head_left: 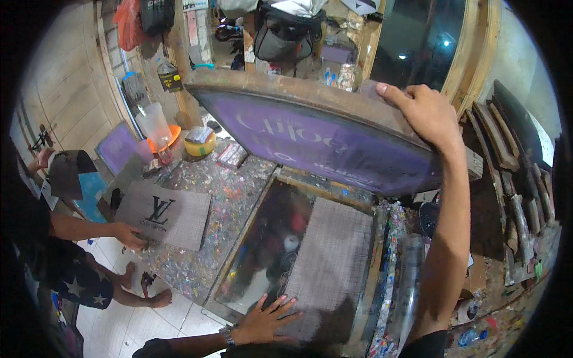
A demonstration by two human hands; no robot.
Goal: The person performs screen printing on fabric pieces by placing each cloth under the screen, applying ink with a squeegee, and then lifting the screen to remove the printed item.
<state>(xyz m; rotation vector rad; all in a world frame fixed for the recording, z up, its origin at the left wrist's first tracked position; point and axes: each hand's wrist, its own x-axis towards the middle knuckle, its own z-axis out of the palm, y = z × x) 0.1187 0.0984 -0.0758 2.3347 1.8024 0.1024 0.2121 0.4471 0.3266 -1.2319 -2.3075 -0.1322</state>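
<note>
The left hand (262, 322) lies flat, fingers spread, on the near end of the grey fabric sheet (331, 262), whose length runs away beneath the raised printing screen (316, 140) gripped by the right hand (427, 113).

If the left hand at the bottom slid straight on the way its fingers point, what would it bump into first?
The left hand lies flat, fingers aimed up and right. Its fingertips already touch the grey woven fabric rectangle on the glass-topped printing table, so it would probably just slide further onto that fabric first.
</note>
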